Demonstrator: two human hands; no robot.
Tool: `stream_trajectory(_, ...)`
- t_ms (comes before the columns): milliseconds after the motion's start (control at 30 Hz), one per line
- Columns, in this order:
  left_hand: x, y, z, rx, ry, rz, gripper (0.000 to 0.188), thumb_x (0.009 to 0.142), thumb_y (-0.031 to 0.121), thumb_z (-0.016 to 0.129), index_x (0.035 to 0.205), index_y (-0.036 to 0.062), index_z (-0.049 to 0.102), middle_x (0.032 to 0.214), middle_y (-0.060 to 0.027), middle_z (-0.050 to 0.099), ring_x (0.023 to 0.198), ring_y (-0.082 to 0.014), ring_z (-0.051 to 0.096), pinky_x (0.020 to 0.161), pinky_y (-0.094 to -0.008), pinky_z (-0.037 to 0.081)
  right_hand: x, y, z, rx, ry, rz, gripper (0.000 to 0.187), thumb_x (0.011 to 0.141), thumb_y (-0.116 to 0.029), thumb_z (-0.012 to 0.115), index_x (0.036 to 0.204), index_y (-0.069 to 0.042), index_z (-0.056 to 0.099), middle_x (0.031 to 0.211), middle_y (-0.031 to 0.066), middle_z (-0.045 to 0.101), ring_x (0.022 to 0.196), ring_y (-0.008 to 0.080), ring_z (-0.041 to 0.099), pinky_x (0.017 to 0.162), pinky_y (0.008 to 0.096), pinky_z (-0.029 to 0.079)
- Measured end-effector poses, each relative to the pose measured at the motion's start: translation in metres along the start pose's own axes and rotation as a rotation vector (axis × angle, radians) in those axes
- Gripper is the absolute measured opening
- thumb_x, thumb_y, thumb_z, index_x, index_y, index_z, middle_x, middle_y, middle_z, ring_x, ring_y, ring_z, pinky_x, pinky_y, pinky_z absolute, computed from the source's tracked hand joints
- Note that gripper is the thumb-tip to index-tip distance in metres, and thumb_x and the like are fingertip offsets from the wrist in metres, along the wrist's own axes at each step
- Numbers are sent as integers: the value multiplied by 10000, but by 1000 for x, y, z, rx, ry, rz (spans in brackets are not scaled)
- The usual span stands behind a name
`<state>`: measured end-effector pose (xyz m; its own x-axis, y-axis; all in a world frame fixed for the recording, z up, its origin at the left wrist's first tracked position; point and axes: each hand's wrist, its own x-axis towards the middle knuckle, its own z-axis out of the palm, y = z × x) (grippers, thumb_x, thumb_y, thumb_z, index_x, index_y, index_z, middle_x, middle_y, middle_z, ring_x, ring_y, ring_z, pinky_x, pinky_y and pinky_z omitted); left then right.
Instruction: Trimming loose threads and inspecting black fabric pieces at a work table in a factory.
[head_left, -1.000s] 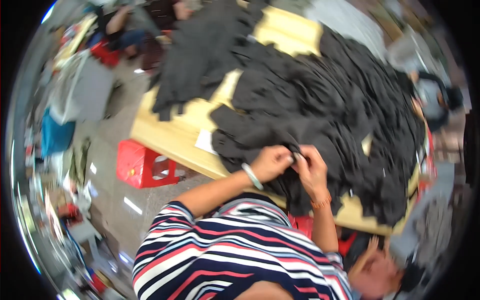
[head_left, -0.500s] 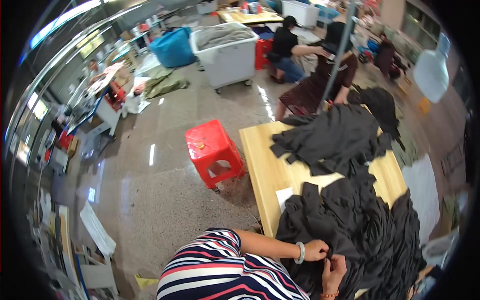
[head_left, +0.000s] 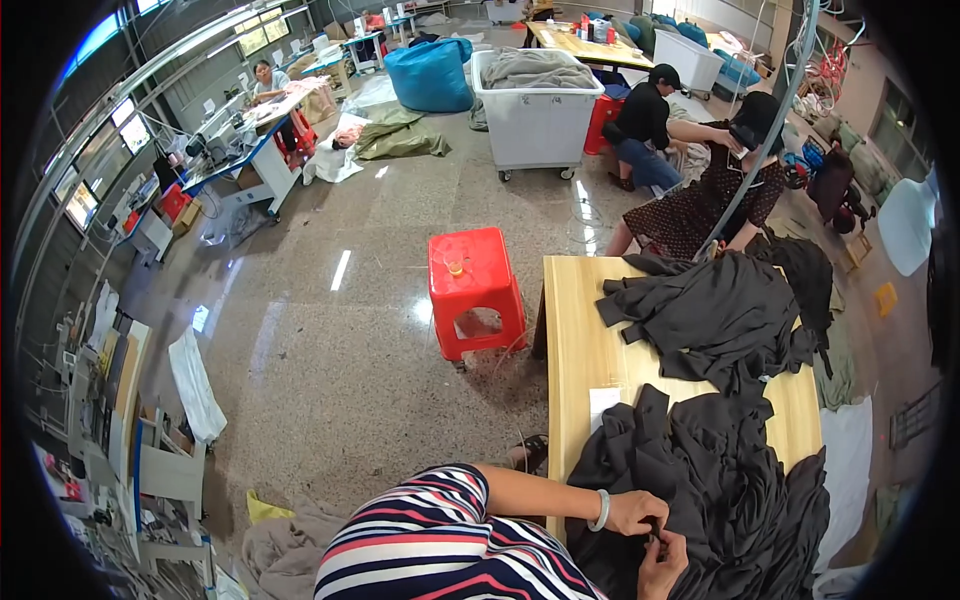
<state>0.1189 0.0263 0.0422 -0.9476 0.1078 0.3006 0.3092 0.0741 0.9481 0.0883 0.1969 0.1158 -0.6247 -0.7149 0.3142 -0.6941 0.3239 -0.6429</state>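
Both hands meet over a heap of dark grey-black garments (head_left: 730,480) at the near end of a light wooden table (head_left: 575,350). My left hand (head_left: 632,512), with a pale bangle at its wrist, pinches a small fold of a dark garment (head_left: 612,465). Close below it, my right hand (head_left: 662,565) has its fingertips closed on the same dark cloth. The exact edge or seam between the fingers is too small to make out. A second pile of dark garments (head_left: 710,310) lies toward the table's far end, and a small white paper (head_left: 602,405) sits by the left edge.
A red plastic stool (head_left: 475,290) stands left of the table. Beyond it is a white wheeled bin (head_left: 535,130) of grey cloth, next to a blue sack (head_left: 428,75). Two people (head_left: 650,120) sit past the table, near a slanting metal pole (head_left: 765,145). Workbenches line the left.
The view has shifted, so the stool, bin and table sit further right or lower in the picture. Both hands stay together at the cloth, the left one turned slightly.
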Motion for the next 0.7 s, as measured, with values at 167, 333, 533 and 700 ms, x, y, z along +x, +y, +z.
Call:
stream_trajectory(167,11,-3,10,-61,125,16,134,686,61,599,785,-17,555,729,-145,569,686,-306,575,619,-372,440,-6,-2,0,252,116,360,139,915,-17,583,1036,32,630,852,97,654,702,137,633,649,258,523)
stream_trajectory(333,20,0,6,-51,29,44,144,704,73,605,811,-17,573,735,-126,588,670,-268,591,610,-353,449,-18,15,-6,198,43,338,140,923,-25,569,1036,41,619,844,104,652,707,149,647,656,261,532)
stream_trajectory(533,17,-13,5,-226,-97,-99,134,776,83,614,861,-16,585,714,-87,618,552,-157,602,537,-283,471,-15,11,-5,150,50,248,118,929,-25,554,1011,41,605,832,102,647,685,158,650,636,273,531)
stream_trajectory(700,12,-5,5,-292,-95,-208,130,782,86,619,857,-10,575,706,-70,613,531,-134,587,518,-270,460,-16,12,-3,163,46,253,107,926,-25,552,999,32,606,830,117,640,676,175,657,634,278,532)
